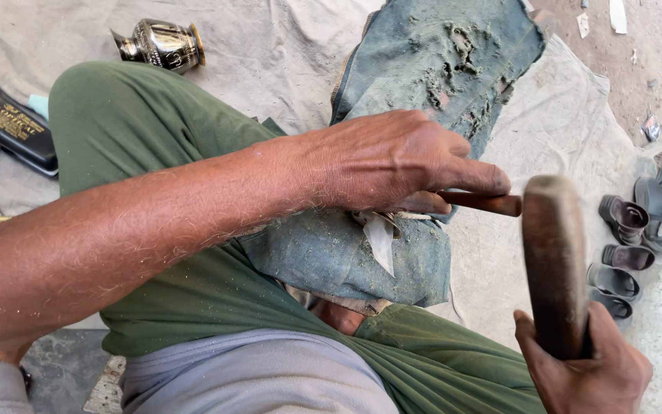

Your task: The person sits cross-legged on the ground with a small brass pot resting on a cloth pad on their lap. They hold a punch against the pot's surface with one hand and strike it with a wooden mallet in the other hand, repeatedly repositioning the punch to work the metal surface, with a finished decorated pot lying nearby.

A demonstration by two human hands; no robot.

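My left hand reaches across my lap and grips a thin brown-handled tool, whose handle end sticks out to the right past my fingers. Under that hand lies a dusty blue denim cloth over my green-trousered leg, with a small pale piece resting on it. My right hand at the lower right is closed around the base of a thick dark wooden mallet, held upright just right of the tool's handle end. What the tool's tip touches is hidden under my left hand.
A small shiny engraved metal vase lies on its side on the beige ground sheet at the top left. A black flat case sits at the left edge. Grey sandals lie on the ground to the right.
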